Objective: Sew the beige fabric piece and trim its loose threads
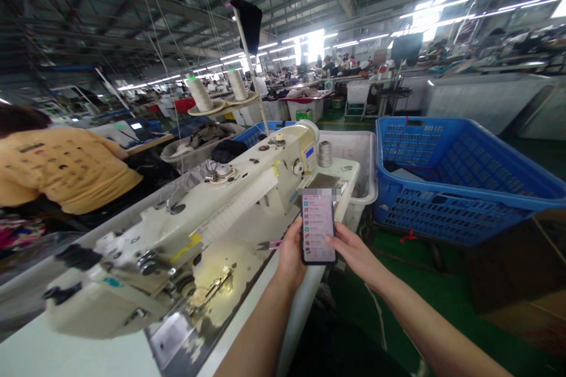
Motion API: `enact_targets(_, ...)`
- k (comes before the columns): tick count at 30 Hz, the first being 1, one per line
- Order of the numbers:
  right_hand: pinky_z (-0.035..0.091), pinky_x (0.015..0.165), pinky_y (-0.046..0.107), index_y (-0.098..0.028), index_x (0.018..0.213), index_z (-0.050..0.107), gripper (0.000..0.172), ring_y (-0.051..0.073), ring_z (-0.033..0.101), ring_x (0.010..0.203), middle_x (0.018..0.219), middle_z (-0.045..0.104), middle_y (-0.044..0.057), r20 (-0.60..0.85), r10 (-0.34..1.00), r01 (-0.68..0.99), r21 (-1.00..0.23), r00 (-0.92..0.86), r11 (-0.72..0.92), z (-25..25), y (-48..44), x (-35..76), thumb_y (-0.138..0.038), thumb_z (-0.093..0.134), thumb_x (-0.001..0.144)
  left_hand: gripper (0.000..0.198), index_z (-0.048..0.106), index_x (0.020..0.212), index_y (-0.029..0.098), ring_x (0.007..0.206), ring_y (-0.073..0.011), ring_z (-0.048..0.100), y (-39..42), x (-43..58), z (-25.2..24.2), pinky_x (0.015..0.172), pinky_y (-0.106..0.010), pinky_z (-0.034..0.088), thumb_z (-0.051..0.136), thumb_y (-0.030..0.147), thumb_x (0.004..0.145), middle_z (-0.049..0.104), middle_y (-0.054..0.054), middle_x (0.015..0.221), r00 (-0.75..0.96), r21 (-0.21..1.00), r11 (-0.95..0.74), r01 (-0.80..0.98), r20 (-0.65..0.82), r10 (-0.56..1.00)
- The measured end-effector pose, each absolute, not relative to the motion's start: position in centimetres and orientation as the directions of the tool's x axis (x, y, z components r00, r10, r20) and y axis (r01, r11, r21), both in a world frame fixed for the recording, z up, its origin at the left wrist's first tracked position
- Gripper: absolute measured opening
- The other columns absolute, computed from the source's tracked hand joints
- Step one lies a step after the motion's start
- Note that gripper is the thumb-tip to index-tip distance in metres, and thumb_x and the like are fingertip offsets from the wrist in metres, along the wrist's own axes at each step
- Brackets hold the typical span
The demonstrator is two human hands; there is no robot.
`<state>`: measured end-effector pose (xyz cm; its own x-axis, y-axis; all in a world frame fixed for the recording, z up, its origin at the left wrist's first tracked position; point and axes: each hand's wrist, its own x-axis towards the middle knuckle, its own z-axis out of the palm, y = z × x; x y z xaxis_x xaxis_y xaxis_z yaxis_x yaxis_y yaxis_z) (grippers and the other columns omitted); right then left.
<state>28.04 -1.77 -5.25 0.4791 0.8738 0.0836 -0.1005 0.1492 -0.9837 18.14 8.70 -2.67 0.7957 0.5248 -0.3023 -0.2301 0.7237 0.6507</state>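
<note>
My left fingers [297,230] are wrapped around the left edge of a smartphone [318,227], so that hand [292,254] is closed on it. My right hand [354,250] grips the right edge, its thumb laid over the lower part of the lit screen, which shows a list too small to read. The phone is upright in front of me, above the edge of the pale worktop [95,356].

Just beside my left hand lie thread snips [269,245], near the long-arm sewing machine [230,188]. A grey thread cone [325,154] stands by its far end. To my right, over the green floor [354,312], is a blue plastic basket [446,215] with dark cloth and a pale flat piece low inside. A whitish bin [370,182] sits between it and the machine; I can't make out its contents. Beyond the machine, a pale tub [174,153] is heaped with dark and brownish cloth. At left, a person in a yellow shirt [66,165] leans away. Farther off, large translucent bins [481,103] stand under rows of tube lights.
</note>
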Motion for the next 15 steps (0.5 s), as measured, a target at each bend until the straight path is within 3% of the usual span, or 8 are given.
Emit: enact_targets(15,0.043,0.109,0.048,-0.022,0.119,0.064,0.051,0.027,0.062,0.116,0.123,0.067,0.006,0.087,0.875,-0.097,-0.984,0.476,0.15,-4.87,-1.6,28.05,-0.051,0.07,0.078,0.036,0.07,0.103,0.012,0.103,-0.0251,0.067,8.75,18.13,-2.75,0.096,-0.038,0.049,0.046,0.038,0.097,0.074,-0.011,0.096,0.794,0.666,0.702,-0.253,-0.272,0.544)
